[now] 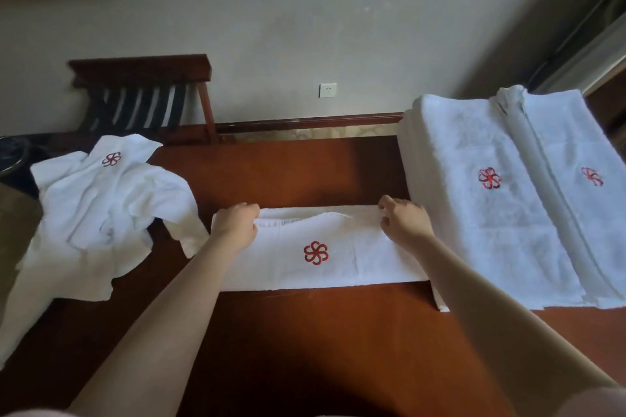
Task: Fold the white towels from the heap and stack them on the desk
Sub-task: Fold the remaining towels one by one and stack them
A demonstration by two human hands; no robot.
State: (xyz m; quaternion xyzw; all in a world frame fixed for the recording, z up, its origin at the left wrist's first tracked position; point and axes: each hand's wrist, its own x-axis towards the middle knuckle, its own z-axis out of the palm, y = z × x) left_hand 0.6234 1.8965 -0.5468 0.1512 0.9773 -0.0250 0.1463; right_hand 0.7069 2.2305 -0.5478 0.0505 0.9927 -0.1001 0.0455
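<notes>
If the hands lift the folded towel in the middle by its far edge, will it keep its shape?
Probably not: the towel dips and wrinkles at its far edge between the left hand and right hand, so it likely hangs limp. It looks thin and light. On the polished desk it may slide when pushed.

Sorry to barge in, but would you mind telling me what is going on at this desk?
A person is folding a white towel that lies as a long strip in the middle of the desk. The left hand and the right hand each grip its far edge, one near each end. An unfolded heap of white towels lies at the left, and folded towels are piled at the right.
</notes>
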